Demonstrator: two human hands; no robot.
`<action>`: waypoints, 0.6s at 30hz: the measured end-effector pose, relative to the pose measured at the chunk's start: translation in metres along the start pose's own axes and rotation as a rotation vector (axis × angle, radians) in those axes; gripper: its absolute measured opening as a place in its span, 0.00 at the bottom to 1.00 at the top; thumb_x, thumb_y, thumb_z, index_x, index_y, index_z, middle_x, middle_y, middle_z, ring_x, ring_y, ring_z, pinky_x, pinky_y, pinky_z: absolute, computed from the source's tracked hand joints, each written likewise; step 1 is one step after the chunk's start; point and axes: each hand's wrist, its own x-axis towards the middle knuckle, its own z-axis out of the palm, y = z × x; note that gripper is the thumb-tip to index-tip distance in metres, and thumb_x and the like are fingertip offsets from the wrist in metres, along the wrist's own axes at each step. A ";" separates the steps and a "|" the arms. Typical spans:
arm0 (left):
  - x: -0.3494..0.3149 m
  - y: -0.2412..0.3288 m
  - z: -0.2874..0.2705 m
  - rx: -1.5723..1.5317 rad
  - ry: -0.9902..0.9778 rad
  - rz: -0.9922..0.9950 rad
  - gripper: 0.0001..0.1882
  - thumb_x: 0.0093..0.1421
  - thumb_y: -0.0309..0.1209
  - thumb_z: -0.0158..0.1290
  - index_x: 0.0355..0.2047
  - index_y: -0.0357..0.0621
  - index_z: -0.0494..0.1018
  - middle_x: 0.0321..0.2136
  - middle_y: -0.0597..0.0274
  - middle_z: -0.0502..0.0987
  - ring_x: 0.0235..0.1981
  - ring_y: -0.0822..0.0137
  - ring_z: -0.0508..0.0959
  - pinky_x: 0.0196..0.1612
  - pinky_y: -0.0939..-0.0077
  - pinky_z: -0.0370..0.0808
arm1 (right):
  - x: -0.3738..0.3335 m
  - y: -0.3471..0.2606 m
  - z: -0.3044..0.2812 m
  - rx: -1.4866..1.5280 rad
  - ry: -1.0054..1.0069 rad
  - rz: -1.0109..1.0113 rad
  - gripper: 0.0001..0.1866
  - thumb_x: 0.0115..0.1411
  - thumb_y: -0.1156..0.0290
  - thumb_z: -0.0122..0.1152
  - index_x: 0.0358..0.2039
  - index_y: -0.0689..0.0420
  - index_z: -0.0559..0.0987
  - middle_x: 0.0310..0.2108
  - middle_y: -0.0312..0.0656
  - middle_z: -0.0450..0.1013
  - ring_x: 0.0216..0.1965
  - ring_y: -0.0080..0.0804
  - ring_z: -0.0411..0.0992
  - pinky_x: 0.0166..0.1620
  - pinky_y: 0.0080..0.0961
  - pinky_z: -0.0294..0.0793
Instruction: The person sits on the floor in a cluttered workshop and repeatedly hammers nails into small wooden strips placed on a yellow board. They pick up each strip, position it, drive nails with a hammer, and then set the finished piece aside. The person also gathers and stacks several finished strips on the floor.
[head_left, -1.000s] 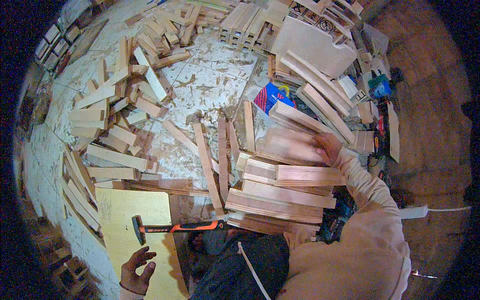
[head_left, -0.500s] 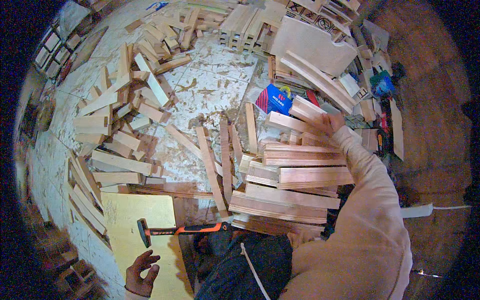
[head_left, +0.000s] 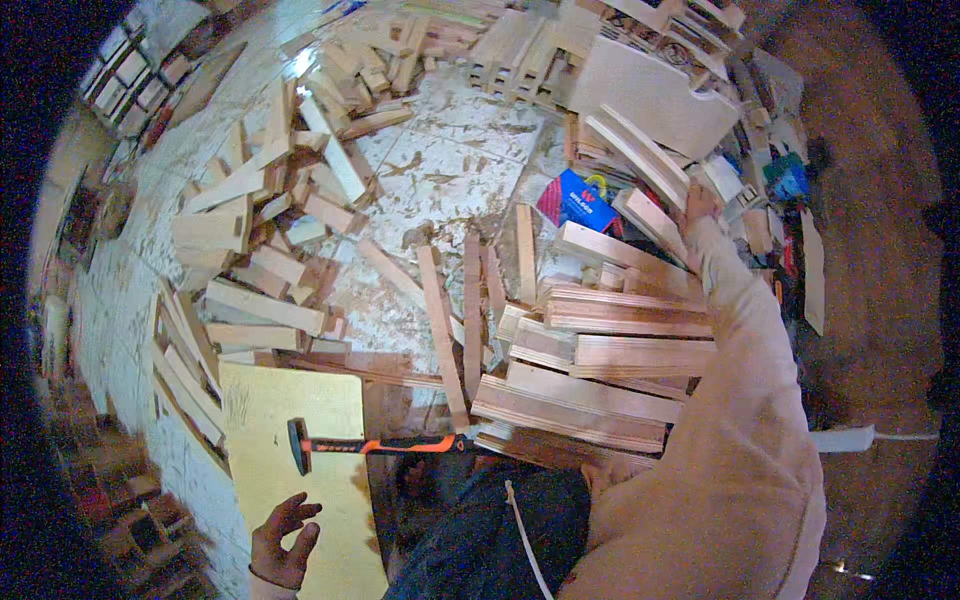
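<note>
My left hand (head_left: 283,540) hovers above a yellowish board (head_left: 290,400), fingers apart and holding nothing. Across that board lies a hammer (head_left: 380,444) with a black head and an orange-and-black handle, its handle end close to my leg. My right hand (head_left: 703,197) reaches far forward, fingers stretched out at the near end of a long wooden strip (head_left: 635,145); its fingertips are small and partly blurred. Just nearer lies a pale wooden block (head_left: 650,218), partly behind my sleeve. Below my right forearm, grooved wooden pieces (head_left: 630,312) lie stacked side by side.
Loose wood offcuts (head_left: 265,265) are heaped at the left. Narrow sticks (head_left: 440,335) stand or lean in the middle. A blue and red packet (head_left: 580,203) lies beyond the stack. Farther back are a large pale panel (head_left: 650,95) and stacked timber (head_left: 520,55).
My right hand has left the pale block and moved forward to the long strip's end. The view has shifted slightly. My left hand stays open near the hammer.
</note>
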 end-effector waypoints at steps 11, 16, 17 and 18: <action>-0.013 0.014 -0.008 -0.002 -0.001 -0.005 0.24 0.57 0.32 0.56 0.53 0.37 0.66 0.42 0.52 0.79 0.45 0.59 0.78 0.49 0.67 0.73 | -0.080 -0.026 -0.050 0.302 0.472 -0.678 0.19 0.55 0.64 0.54 0.45 0.62 0.72 0.44 0.55 0.69 0.47 0.54 0.66 0.52 0.47 0.62; -0.022 0.019 -0.013 0.015 0.069 0.013 0.24 0.58 0.30 0.55 0.53 0.36 0.66 0.42 0.52 0.79 0.45 0.59 0.78 0.49 0.66 0.73 | -0.117 -0.182 -0.078 0.731 0.310 -0.804 0.13 0.54 0.67 0.57 0.38 0.60 0.74 0.34 0.51 0.72 0.35 0.51 0.71 0.37 0.38 0.72; -0.025 0.020 -0.015 0.038 0.087 0.009 0.24 0.58 0.30 0.55 0.53 0.37 0.66 0.42 0.52 0.79 0.45 0.58 0.78 0.49 0.66 0.73 | -0.128 -0.210 -0.084 0.790 0.181 -0.832 0.13 0.54 0.66 0.58 0.36 0.60 0.74 0.31 0.51 0.72 0.32 0.50 0.73 0.33 0.36 0.74; -0.028 0.020 -0.016 0.018 0.098 0.008 0.24 0.58 0.30 0.55 0.53 0.37 0.67 0.43 0.52 0.78 0.46 0.58 0.78 0.50 0.66 0.73 | -0.141 -0.239 -0.087 0.633 -0.302 -0.646 0.18 0.59 0.58 0.53 0.41 0.60 0.75 0.40 0.49 0.73 0.42 0.46 0.73 0.43 0.45 0.73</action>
